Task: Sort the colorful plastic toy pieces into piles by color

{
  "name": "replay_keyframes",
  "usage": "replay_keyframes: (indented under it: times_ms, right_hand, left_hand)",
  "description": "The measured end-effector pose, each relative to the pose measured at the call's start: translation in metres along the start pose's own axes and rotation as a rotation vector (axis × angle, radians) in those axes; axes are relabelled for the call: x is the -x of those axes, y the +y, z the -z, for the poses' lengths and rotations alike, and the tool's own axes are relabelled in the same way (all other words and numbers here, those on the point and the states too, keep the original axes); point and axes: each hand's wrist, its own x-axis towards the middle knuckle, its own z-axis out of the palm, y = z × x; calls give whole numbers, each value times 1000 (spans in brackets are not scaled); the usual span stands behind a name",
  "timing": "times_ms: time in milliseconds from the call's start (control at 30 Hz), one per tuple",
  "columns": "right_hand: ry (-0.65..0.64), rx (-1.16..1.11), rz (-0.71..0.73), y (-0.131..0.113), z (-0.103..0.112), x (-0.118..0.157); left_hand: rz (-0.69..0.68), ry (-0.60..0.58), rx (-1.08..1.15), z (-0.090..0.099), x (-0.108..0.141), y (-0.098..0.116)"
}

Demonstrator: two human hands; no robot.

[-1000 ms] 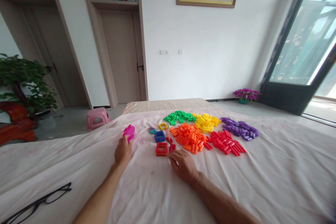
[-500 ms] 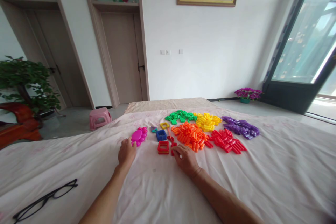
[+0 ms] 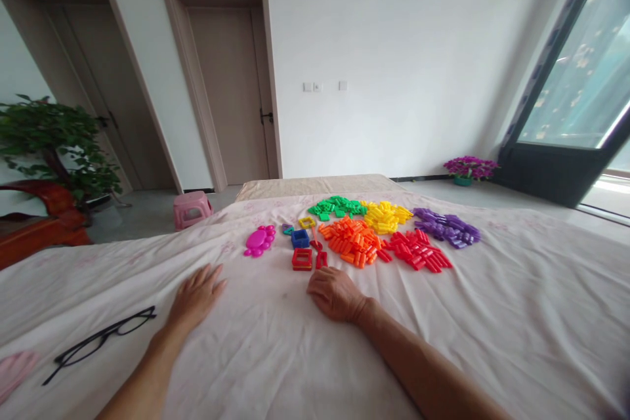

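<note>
My left hand (image 3: 195, 296) lies flat on the cloth, fingers stretched out, with nothing in it. It is between the black eyeglasses (image 3: 105, 336) and a magenta flower-shaped plastic piece (image 3: 256, 243). My right hand (image 3: 337, 293) rests palm down with its fingers curled in, and nothing shows in them. Just beyond its knuckles lies a small red plastic piece (image 3: 321, 260). Beside that stand a red square frame (image 3: 302, 259) and a blue square frame (image 3: 300, 239). A yellow square frame (image 3: 306, 222) and a small teal-and-purple triangle (image 3: 287, 229) lie farther back.
Sorted heaps of plastic pieces lie on the cloth: green (image 3: 338, 207), yellow (image 3: 386, 216), orange (image 3: 355, 239), red (image 3: 420, 251) and purple (image 3: 447, 228). A pink stool (image 3: 193, 210) stands beyond the left edge. Pink cloth (image 3: 17, 371) lies at the near left.
My left hand has left the magenta piece, drawn back toward the left and opened flat. My right hand has pulled slightly nearer, off the small red piece. The view has tilted down.
</note>
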Motion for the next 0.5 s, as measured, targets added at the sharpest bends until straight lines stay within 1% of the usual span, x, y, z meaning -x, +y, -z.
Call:
replay_keyframes:
  times_ms: [67,133,200,267,367,433,500]
  right_hand:
    - [-17,-1,25,-2,3,2]
    - [-31,0,24,-4,6,4]
    - [-44,13,-7,-8,6,6]
    - [-50,29,-69,-16,4,5]
    - [-50,19,-149,-33,-6,2]
    - [-58,1,-154,-47,-15,0]
    - [-78,-23,-130,-64,-26,-1]
  left_hand:
    - [27,-29,9,-1,1,-24]
    - [26,-40,15,-3,1,-47]
    - [13,-43,19,-6,-1,-67]
    - [-4,-44,29,-8,-4,-81]
    - [-16,-33,33,-10,-7,-88]
    - [-21,-22,27,-9,-6,-86]
    - [-26,-15,26,-5,-3,-82]
